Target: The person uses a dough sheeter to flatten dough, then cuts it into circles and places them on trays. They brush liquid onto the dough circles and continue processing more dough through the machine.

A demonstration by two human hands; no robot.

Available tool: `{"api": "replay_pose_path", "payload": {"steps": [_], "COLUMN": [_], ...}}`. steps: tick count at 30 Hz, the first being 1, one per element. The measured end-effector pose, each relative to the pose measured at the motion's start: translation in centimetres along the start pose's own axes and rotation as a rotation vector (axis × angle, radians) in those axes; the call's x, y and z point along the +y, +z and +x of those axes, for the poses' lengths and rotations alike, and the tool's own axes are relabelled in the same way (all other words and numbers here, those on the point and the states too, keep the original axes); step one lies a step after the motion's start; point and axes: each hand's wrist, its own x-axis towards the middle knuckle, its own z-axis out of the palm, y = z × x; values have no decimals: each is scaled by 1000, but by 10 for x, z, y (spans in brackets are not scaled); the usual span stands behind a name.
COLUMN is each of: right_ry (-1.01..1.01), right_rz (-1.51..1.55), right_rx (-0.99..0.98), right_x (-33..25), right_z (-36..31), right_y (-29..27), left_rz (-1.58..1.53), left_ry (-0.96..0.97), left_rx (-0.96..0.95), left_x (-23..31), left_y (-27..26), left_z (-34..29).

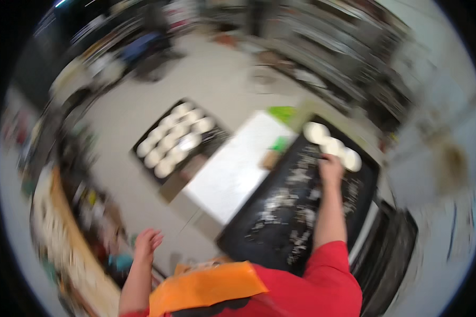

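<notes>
A large black tray (259, 232) lies to my right, scattered with white flour or crumbs. Near its far end sit three pale, flat rounds, probably dough (316, 132), close together in a slanting row. My right hand (330, 167) reaches over the tray, its fingertips at the near edge of the middle round (331, 145). Blur hides whether those fingers grip it. My left hand (148, 242) hangs in the air at the lower left, away from the trays, with fingers loosely bent, apart and holding nothing.
A white board or tabletop (232, 169) lies left of the tray, with a small brown block (270, 159) and green item (279, 143) between. Beyond stands another dark tray (148, 171) with several pale rounds. Metal racks or ovens (328, 47) stand at the back right.
</notes>
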Motion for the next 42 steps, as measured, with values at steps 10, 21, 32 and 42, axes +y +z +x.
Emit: {"api": "replay_pose_path", "payload": {"steps": [10,21,32,42], "right_ry": [-749,-648,232,220], "right_rz": [-524,256,555,586], "right_rx": [427,-426,-1902,-1442], "right_x": [23,-271,-417,-335], "right_z": [-46,-242,-644,-503], "right_y": [39,113,144,131], "left_rz": [687,486,-35,811], "left_ry": [139,-130,410,145], "left_rx": [1274,1344,554,1266], "left_x": [-69,-70,-42,-70], "left_y": [-259,-440,-378,-539], "left_z": [-42,-61,-70,62]}}
